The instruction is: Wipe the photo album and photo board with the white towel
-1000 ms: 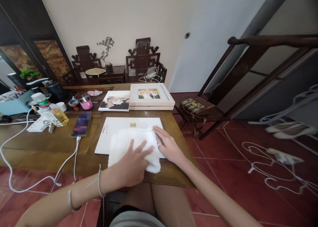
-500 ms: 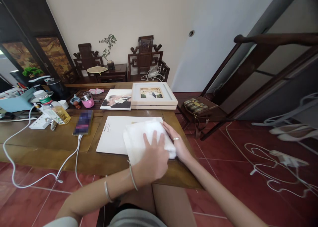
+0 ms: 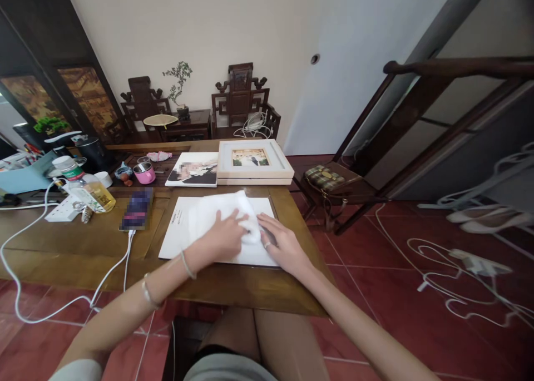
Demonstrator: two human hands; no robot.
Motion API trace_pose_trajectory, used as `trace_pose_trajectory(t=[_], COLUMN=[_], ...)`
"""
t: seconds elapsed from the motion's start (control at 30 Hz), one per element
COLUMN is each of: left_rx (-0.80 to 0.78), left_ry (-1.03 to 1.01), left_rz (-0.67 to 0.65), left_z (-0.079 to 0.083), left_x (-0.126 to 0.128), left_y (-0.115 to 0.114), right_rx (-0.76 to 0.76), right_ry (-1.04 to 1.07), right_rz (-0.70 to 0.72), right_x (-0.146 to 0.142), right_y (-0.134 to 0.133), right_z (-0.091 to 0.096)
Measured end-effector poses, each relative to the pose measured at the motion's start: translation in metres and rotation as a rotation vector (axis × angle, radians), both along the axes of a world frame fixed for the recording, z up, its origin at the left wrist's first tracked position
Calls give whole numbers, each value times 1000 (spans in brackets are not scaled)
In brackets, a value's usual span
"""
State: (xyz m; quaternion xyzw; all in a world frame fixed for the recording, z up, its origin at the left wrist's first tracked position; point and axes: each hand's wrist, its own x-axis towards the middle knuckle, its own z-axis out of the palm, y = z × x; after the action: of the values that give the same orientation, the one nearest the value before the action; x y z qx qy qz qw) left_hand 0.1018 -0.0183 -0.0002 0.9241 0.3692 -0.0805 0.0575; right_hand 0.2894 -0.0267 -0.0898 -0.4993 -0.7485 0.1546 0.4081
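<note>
A folded white cloth (image 3: 211,211) lies over a flat white panel (image 3: 173,239) at the table's near edge. My left hand (image 3: 223,236) rests on top of the cloth, fingers spread and pressing down on it. Small dark print shows on the panel's left side. At the panel's right edge, my right hand (image 3: 287,250) lies with its fingers stretched out, touching the board beside the cloth. The cloth and both hands cover the middle of the panel.
Behind the panel are a photo print (image 3: 194,169) and stacked pale frames (image 3: 255,161). To the left are a phone (image 3: 137,208) with a charging cable, an oil-coloured bottle (image 3: 85,189), a power strip (image 3: 62,209) and a pink cup (image 3: 144,173). A wooden chair (image 3: 359,186) holds a checked bag.
My left hand has slid the cloth leftward across the panel. More of the panel's right side shows now, and my right hand has shifted slightly left on its edge.
</note>
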Motion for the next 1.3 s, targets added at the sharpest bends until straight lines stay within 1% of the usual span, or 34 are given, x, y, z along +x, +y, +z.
trace_pose_trajectory(t=[0.07, 0.1, 0.17, 0.23, 0.3, 0.37, 0.5, 0.57, 0.6, 0.67, 0.7, 0.77, 0.8, 0.87, 0.9, 0.93, 1.0, 1.07, 1.1, 1.2, 1.23, 1.3], left_rx=[-20, -34, -64, -74, -63, -45, 18, 63, 75, 75, 47, 51, 29, -17, -32, -35, -16, -1, -26, -53, -52, -43], left_ry=[-47, -70, -102, -111, -107, -97, -58, -33, -12, 29, 59, 41, 57, 80, 81, 69, 36, 8, 14, -132, -174, -215], left_rz=[-18, -32, -74, -111, -113, -88, -1, 17, 11, -25, -49, -109, -133, -160, -165, -163, -126, -65, -53, -10, 7, 34], left_z=[3, 4, 5, 4, 2, -1, -6, -6, -5, -2, 1, 8, 12, 18, 19, 19, 15, 9, 6, 3, 4, 7], left_x=[8, 14, 28, 40, 45, 39, 10, 0, -3, -4, -4, -4, -4, -6, -7, -8, -8, -6, -5, -7, -10, -22], left_y=[33, 45, 60, 65, 65, 65, 65, 56, 47, 19, 2, -35, -51, -72, -76, -73, -54, -21, -3, 46, 58, 72], right_rx=[15, 17, 8, -12, -27, -25, -23, -25, -23, -14, -11, -12, -14, -15, -14, -13, -14, -9, -4, 6, 5, 4], right_ry=[-26, -43, -74, -87, -79, -65, -42, -29, -22, -10, -7, -11, -13, -12, -8, -7, -13, -22, -24, -20, -20, -16], right_rz=[2, 2, 1, 0, 3, 9, 15, 15, 13, 4, 4, 14, 20, 27, 26, 25, 21, 15, 12, 7, 7, 5], right_x=[0, -1, -1, -1, -1, -1, -1, -1, -1, -1, -1, 0, 0, 1, 1, 2, 2, 1, 1, 2, 2, 2], right_y=[-1, -1, -3, -5, -5, -5, -2, -1, -1, -1, -1, -1, -1, -1, -1, -1, 0, 0, 0, 0, 0, 0], right_z=[2, 4, 8, 11, 13, 12, 7, 4, 4, 3, 3, 3, 3, 2, 2, 2, 1, 1, 1, 1, 0, 0])
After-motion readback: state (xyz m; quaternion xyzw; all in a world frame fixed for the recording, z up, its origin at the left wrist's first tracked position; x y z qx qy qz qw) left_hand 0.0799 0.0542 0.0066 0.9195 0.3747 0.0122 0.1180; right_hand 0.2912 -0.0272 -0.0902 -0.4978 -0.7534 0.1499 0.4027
